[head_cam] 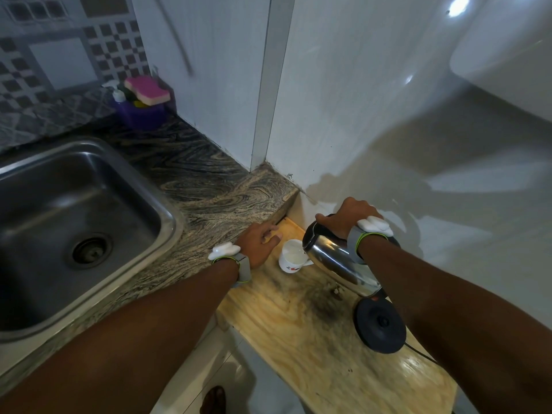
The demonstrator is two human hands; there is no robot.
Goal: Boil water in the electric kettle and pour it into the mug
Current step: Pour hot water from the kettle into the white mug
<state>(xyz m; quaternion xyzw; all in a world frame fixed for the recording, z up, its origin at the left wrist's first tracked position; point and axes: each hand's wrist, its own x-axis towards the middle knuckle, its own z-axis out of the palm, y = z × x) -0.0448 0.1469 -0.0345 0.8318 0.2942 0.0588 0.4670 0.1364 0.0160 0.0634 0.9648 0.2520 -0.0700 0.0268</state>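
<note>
- Sink (35, 186), left of frame: steel basin sunk in the stone desk (209, 192), not in use. Purple tub (140, 113) with a pink sponge (147, 90) sits upper left, well apart from the work.
- My left hand (259, 242), centre of frame: rests at the edge of the stone desk, just beside the mug, fingers loosely bent, holding nothing that I can see. Cannot tell if a fingertip touches the mug rim. Forearm runs in from lower left, wrist band on.
- Mug (291, 257), centre, just right of my left hand: white, upright on the lower wooden desk (298, 333), some liquid seems to be inside; level too blurred to read.
- Step in hand, as I judge it: the pour, last part of the task. Boiling looks done since the kettle is off its base.
- Kettle (337, 258), centre right: steel body tipped steeply, spout end down over the mug's right rim, touching or nearly so. No clear stream visible.
- My right hand (348, 219), above the kettle: grip wrapped tight round the black handle, knuckles up, wrist cocked to hold the tilt. Forearm comes in from lower right.
- Base (380, 325), lower right of frame: black disc on the wooden desk, cord trailing right, nothing on it.
- Next move calls for: slow tilt, spout kept over the mug mouth, stop short of the rim, then level the kettle and set it back on the base. Left hand is close to hot water; splash risk.
</note>
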